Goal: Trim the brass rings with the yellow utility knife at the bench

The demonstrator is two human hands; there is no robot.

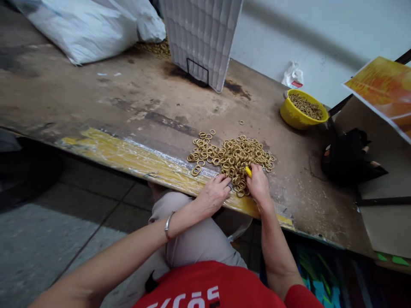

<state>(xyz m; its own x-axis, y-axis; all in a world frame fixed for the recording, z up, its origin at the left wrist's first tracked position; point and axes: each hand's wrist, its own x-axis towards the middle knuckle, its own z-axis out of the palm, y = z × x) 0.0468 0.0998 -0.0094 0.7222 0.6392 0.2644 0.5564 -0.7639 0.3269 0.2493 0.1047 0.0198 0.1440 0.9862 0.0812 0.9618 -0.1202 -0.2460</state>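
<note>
A loose pile of brass-coloured rings (236, 156) lies near the front edge of the worn table. My left hand (214, 194) rests at the near edge of the pile, over the table's yellow strip. Its fingers are bent and pressed close together; what they hold, if anything, is too small to make out. At the pile's right side, my right hand (258, 186) is closed round a small yellow-handled tool (248, 171). The tool's tip points in among the rings, and its working end does not show clearly. One single ring (241, 122) lies apart, behind the pile.
A yellow bowl (297, 117) full of rings stands at the back right, with a black object (349, 158) nearer. A ribbed grey panel (201, 42) stands upright at the back. White sacks (96, 30) lie back left. Yellow tape (135, 158) covers the front edge.
</note>
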